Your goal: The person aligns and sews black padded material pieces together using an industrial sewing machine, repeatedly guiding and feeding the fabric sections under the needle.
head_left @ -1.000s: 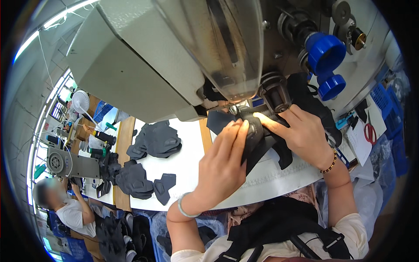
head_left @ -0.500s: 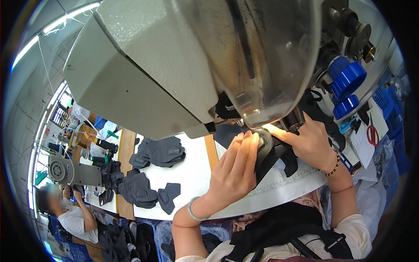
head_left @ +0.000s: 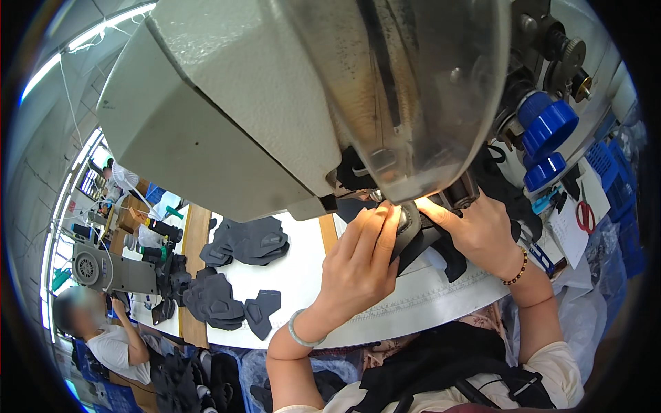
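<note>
Under the head of a large pale grey sewing machine (head_left: 227,131), a dark grey stitched piece (head_left: 411,224) with a curved, raised edge is held between my hands. My left hand (head_left: 361,251) presses it from the left, fingers together and tips close by the lit needle area. My right hand (head_left: 478,230) grips its right side, one digit stretched along the edge toward the needle; its other fingers are partly hidden behind machine parts. A dark strap-like part (head_left: 451,261) hangs below the piece. The needle itself is hidden by the clear, stained guard (head_left: 413,96).
Stacks of dark grey cut pieces (head_left: 251,241) lie on the white table (head_left: 296,258) at left, with a single piece (head_left: 261,313) nearby. Blue knobs (head_left: 551,127) jut from the machine. Red scissors (head_left: 585,217) lie on paper at right. Another person (head_left: 113,341) sits far left.
My left hand has tilted more upright and shifted slightly left, covering more of the piece. The piece has turned a little under the machine. My right hand stays close to its place.
</note>
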Motion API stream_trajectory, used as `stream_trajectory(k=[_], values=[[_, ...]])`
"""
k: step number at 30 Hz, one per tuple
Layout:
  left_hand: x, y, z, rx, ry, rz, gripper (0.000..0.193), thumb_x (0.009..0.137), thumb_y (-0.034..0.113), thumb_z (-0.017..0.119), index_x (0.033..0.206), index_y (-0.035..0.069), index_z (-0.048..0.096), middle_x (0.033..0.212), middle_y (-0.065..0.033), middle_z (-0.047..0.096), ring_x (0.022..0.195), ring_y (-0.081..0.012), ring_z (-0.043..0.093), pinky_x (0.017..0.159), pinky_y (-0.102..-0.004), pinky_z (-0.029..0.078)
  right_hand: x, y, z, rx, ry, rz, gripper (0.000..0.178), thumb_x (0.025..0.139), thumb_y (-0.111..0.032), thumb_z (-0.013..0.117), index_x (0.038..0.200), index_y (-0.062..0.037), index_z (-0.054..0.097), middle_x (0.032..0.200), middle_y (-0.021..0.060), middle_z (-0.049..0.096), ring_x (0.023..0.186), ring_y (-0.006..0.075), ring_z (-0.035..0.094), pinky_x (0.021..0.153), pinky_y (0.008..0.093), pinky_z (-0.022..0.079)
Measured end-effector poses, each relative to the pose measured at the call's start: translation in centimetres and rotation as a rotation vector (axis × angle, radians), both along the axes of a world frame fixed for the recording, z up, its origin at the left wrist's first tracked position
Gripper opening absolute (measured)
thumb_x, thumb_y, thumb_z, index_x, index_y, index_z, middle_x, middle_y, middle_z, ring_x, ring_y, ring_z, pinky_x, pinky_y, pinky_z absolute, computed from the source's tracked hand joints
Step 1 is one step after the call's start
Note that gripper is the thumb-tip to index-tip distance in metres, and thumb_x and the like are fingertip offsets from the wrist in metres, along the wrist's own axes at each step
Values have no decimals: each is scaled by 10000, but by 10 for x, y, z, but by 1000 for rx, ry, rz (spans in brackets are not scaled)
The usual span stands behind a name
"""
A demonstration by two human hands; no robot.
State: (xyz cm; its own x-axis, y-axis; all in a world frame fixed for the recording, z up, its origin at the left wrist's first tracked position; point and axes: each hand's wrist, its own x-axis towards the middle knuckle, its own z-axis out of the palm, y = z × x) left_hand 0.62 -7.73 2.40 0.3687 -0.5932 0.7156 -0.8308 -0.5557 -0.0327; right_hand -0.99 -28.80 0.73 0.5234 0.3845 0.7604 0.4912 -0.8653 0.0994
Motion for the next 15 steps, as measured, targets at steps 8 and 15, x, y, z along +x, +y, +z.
stream_trajectory(k=[8, 15], values=[[-4, -8, -2, 4, 3, 24, 500, 737, 221, 757, 1100, -85, 600, 1062, -200, 581, 957, -371, 610, 783, -380, 543, -3, 3, -3, 20, -1, -14, 419, 725, -106, 637, 1142, -126, 673, 1110, 80, 612, 804, 178, 605, 575, 243, 539], [-1, -5, -8, 57, 1, 58, 559, 644, 120, 754, 1136, -79, 580, 1084, -196, 560, 999, -398, 597, 829, -413, 536, -8, 11, -5, 23, -3, -52, 453, 734, -87, 637, 1186, -106, 650, 1119, 88, 607, 767, 166, 570, 543, 214, 523]])
